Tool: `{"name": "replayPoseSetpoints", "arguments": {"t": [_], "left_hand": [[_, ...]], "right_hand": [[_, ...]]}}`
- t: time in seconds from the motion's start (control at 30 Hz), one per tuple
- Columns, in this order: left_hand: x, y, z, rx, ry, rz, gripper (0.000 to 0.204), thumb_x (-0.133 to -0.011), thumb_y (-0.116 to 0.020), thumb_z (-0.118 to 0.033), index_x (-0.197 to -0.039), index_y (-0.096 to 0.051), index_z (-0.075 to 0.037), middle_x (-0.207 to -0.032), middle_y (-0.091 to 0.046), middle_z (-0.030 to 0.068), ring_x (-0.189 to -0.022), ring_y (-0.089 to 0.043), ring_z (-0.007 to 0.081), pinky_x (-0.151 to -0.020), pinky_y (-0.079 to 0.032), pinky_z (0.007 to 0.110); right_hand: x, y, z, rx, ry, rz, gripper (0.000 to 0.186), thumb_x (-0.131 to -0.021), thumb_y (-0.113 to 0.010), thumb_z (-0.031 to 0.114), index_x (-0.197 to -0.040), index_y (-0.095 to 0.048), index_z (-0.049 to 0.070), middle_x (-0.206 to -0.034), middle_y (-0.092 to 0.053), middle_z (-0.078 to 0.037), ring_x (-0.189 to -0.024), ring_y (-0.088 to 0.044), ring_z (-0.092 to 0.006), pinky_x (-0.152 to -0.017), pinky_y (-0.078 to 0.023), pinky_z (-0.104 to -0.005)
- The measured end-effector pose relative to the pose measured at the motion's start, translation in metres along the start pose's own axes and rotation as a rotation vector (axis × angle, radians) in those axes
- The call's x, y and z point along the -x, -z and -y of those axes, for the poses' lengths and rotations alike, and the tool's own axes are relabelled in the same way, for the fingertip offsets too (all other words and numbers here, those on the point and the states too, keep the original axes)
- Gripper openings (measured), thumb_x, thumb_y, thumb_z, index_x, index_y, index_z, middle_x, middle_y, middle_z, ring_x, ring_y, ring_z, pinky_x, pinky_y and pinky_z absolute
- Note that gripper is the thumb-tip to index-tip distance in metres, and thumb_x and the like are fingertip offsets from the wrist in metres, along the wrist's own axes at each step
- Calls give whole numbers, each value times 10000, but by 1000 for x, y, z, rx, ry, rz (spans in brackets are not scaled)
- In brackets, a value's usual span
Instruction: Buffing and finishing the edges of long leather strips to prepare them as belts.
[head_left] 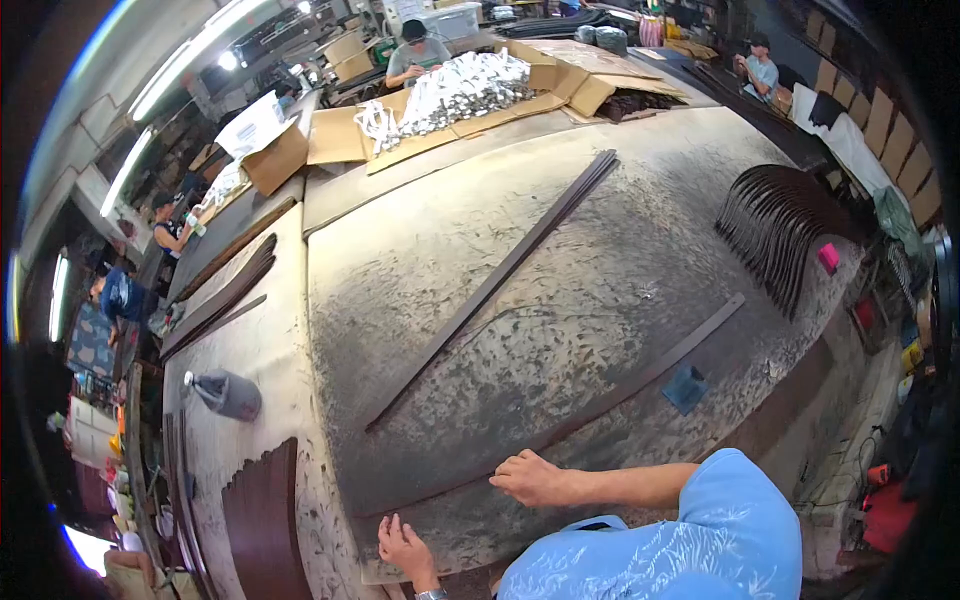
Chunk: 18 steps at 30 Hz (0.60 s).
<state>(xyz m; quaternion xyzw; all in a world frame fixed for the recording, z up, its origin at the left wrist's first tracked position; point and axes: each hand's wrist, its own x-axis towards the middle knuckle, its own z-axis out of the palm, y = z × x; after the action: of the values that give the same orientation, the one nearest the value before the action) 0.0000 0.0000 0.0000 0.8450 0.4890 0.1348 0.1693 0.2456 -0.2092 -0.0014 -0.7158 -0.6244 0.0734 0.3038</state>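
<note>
Blue shirt (690,540) at bottom; right hand (527,478) and left hand (404,550) both curl by one strap (692,341), probably steadying it; can't tell if pinching.

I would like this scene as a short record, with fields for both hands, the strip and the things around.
Left hand: left hand, beside the near-left end of the dark strip; contact unclear
Right hand: right hand, at the same strip, farther along
Surface: large stained table
Beyond strip: narrow strip bundle, lying diagonally
Right: curved dark strips, pink block, blue piece
Left: grey jug
Far side: white pieces in cardboard
</note>
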Motion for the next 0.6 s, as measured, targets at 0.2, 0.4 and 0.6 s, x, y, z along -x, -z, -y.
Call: {"name": "replayPoseSetpoints", "arguments": {"t": [0.2,0.4,0.6], "left_hand": [[14,57,117,24,-14,-281,318,-880,-637,-156,-1172,-661,-31,-1289,-570,192,-1194,-536,370,-1003,-401,485],[21,107,259,-92,112,-384,391,-880,-665,-195,-1247,-632,-65,-1389,-508,202,-1295,-469,362,-1073,-350,504],[62,159,327,-220,469,-367,602,-875,-677,-235,-1417,-484,-58,-1526,-366,196,-1407,-343,345,-1126,-254,554]], "right_hand": [[-27,-51,74,-37,84,66,325,-784,-678,120,-1108,-653,116,-930,-662,-50,-875,-631,-265,-698,-459,-415],[-59,-107,160,-187,115,125,301,-779,-677,45,-1079,-656,39,-939,-683,-157,-833,-645,-383,-699,-509,-470],[-61,-147,212,-130,63,374,311,-811,-701,74,-1120,-673,57,-1048,-681,-148,-967,-640,-363,-783,-493,-479]]}}
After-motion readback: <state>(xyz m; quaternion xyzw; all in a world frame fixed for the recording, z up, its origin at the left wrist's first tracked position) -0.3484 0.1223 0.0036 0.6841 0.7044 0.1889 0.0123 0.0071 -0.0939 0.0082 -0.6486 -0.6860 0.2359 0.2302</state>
